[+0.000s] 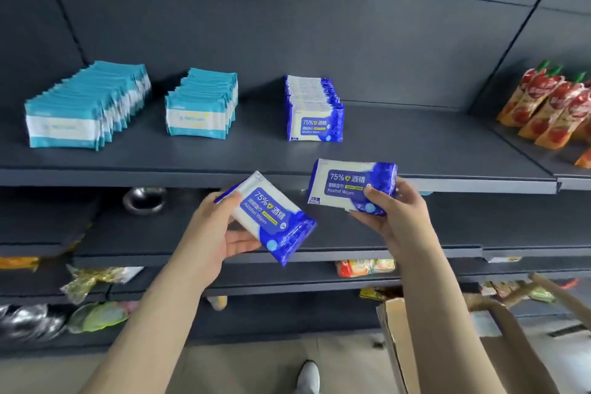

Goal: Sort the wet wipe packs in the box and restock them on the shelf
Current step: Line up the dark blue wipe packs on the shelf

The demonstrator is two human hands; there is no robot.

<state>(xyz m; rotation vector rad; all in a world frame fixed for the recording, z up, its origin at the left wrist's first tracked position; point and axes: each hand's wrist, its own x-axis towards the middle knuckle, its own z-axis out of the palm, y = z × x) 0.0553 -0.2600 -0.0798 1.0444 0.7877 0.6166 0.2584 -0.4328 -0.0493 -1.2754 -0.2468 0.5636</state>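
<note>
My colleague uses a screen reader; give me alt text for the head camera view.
The left hand grips a tilted blue wipes pack, the right hand a second blue wipes pack, before a dark shelf. On it stand a long teal row, a shorter teal row and a blue row of packs.

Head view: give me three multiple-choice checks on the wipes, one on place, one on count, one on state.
1. Relative to the teal rows, the blue row stands: A right; B left; C between.
2. Teal rows count: A one; B three; C two.
3. The left hand and right hand are: A empty; B each gripping a blue pack; C sharing one pack.
Key: 1 A, teal lies to its left; 2 C, two separate rows; 3 B, fingers curl round one pack apiece.
</note>
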